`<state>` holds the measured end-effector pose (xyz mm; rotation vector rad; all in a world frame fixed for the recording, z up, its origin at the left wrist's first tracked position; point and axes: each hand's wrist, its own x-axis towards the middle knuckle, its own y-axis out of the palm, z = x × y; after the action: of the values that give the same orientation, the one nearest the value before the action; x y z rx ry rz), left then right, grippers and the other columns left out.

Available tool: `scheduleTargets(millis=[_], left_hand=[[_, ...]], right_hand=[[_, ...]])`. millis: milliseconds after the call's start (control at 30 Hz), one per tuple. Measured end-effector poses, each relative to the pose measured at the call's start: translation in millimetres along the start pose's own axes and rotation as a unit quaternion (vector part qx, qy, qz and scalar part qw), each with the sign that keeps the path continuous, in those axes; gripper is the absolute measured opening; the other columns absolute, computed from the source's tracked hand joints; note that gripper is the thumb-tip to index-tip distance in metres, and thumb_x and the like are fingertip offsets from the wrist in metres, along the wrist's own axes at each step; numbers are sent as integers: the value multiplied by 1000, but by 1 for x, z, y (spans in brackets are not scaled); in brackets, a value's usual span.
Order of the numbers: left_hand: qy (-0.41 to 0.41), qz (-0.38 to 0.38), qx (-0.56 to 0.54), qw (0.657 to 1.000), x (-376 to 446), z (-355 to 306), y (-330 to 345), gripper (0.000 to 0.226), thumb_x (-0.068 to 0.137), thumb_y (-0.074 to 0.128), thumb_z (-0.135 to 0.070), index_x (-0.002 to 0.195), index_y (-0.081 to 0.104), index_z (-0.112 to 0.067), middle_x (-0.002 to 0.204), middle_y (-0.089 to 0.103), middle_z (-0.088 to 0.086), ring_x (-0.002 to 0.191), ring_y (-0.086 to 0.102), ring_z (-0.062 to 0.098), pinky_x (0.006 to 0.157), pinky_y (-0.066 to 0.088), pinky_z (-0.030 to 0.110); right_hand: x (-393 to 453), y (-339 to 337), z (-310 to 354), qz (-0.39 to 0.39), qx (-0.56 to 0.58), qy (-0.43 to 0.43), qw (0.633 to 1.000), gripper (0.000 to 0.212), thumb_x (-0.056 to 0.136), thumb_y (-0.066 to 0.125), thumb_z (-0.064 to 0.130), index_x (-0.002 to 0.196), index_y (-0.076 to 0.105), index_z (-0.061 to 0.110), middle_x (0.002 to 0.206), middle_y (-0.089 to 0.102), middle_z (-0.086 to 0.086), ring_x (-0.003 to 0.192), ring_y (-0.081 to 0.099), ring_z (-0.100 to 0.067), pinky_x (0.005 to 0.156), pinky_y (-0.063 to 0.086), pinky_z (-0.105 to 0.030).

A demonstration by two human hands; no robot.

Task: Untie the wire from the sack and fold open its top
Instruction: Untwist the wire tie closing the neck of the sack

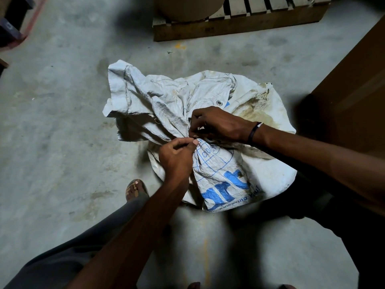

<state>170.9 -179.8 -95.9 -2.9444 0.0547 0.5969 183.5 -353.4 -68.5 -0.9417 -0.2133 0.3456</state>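
Note:
A white woven sack [225,180] with blue print stands on the concrete floor, its top bunched into a neck at the middle of the view. The loose top flap [145,97] spreads out to the far left, creased and stained. My left hand [177,157] pinches the neck from the near side, thumb and fingertips pressed together on it. From the far right, my right hand [216,126] has its fingers curled onto the same spot. The wire itself is too thin and dark to make out between the fingers.
A wooden pallet [239,24] with a round cardboard drum [189,7] lies at the back. A tall brown box [358,97] stands close on the right. My sandalled foot [135,190] is just left of the sack. Bare concrete floor spreads to the left.

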Motion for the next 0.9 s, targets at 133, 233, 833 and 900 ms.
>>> scheduleTargets(millis=[133, 233, 833, 900], left_hand=[[-3, 3, 8, 1000, 3, -2, -1, 6, 86, 78, 0, 91, 78, -3, 69, 74, 3, 60, 67, 7, 63, 56, 21], [23, 10, 78, 997, 7, -1, -2, 13, 90, 72, 0, 92, 76, -12, 86, 76, 10, 79, 68, 18, 84, 59, 35], [10, -15, 57, 998, 10, 4, 5, 32, 73, 89, -3, 93, 67, -16, 96, 76, 15, 91, 72, 26, 88, 62, 42], [19, -10, 59, 998, 9, 4, 5, 35, 72, 90, -3, 95, 66, -16, 94, 74, 9, 88, 69, 19, 84, 60, 33]], right_hand=[[-6, 5, 0, 32, -48, -13, 998, 15, 102, 56, 24, 110, 67, 18, 109, 55, -2, 83, 55, -19, 71, 40, -33], [-10, 15, -2, 39, -92, -11, 995, 17, 103, 47, 25, 114, 56, 15, 116, 48, -7, 65, 40, -12, 62, 21, -26], [-12, 7, -22, -34, 88, 100, 990, 10, 93, 72, 10, 99, 80, 12, 91, 79, -2, 69, 60, 16, 65, 37, -2], [-12, 8, -22, -34, 92, 99, 990, 9, 93, 73, 10, 98, 80, 12, 91, 79, -3, 70, 60, 16, 65, 38, -2]])
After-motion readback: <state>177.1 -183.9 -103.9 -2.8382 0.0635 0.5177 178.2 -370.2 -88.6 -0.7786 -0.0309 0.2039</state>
